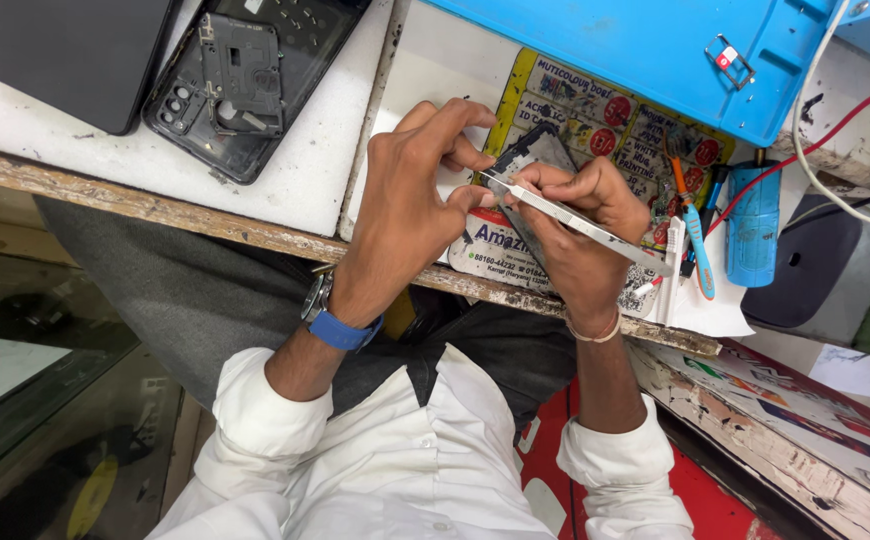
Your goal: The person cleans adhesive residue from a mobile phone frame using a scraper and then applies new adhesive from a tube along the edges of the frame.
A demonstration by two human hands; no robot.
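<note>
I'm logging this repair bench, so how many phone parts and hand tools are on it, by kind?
Phone parts: 3, a dark panel, an opened phone back frame, and a small black part under the left hand
Tweezers: 1, in the right hand
Blue-handled tools: 1
Total: 5

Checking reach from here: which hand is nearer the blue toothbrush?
Right. The right hand, holding metal tweezers, sits just beside the blue toothbrush; the left hand is farther off, beyond the right one.
</note>
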